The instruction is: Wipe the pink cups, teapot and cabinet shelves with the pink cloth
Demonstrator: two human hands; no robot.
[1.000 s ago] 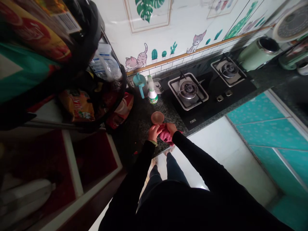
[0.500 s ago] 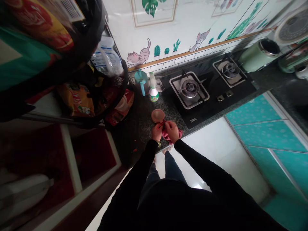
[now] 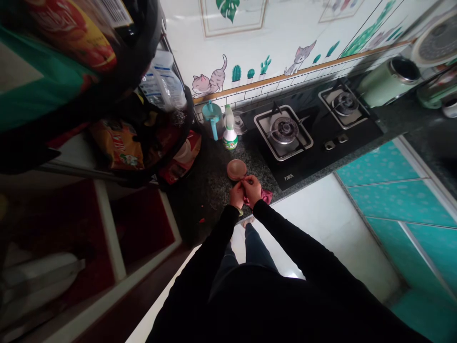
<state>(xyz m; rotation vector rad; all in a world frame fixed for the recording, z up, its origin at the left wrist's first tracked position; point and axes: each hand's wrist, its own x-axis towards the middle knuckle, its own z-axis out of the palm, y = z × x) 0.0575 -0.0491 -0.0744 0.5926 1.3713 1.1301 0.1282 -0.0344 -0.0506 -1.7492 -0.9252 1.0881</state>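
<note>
Close together at the counter's front edge, my left hand (image 3: 236, 196) and my right hand (image 3: 253, 190) meet at the fingertips. Both are closed in a pinch; what sits between the fingers is too small and covered to make out. A crumpled dark red cloth or bag (image 3: 266, 196) lies under and beside my right hand, partly hidden by it. Just beyond my fingers stands a small pink bowl (image 3: 236, 169), upright. I cannot tell whether anything is inside it.
Behind the bowl are a white and green spray bottle (image 3: 230, 136) and a blue-lidded jug (image 3: 213, 121). A black gas stove (image 3: 300, 166) lies to the right. Packed racks (image 3: 157, 157) crowd the left. Small red bits (image 3: 202, 220) lie on the dark counter (image 3: 214, 188).
My two hands have drawn together, the fingertips now meeting near the bowl's front rim. The whole view has shifted slightly. The bowl stays in place.
</note>
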